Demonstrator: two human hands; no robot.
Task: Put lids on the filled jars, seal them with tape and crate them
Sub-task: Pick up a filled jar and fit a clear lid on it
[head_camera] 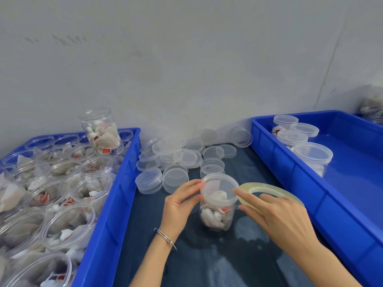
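Both hands (180, 200) (277, 216) steady the lidded jar (217, 208) (tape roll (269, 190) on right fingers).

Blue crates (116, 195); clear lids (184, 157); yellowish tape roll (267, 190); tabletop (207, 262) seemingly dark blue.

I see a dark blue-grey table top (186, 264) carrying a loose heap of clear round plastic lids (178, 160), one lidded clear jar of white sachets (216, 206), and two blue plastic crates, left (112, 204) and right (310, 195)
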